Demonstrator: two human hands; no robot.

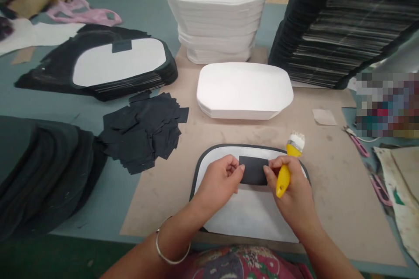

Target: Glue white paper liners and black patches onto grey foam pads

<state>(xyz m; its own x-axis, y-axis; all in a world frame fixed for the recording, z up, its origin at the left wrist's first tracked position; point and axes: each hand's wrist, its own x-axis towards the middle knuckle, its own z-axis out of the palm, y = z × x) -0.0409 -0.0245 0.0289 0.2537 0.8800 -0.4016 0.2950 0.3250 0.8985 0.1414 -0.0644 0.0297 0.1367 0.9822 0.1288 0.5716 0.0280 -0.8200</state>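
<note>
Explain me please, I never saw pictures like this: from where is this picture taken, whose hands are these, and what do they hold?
This picture comes from one camera worn on a person's head, looking forward and down, so these are the person's own bare hands. The right hand grips a yellow-handled brush. The left hand touches a black rectangular patch, which lies on a white piece with a black border. Under that piece is a brown sheet, on a grey-green table. Also there are a stack of white pieces and a pile of loose black patches.
</note>
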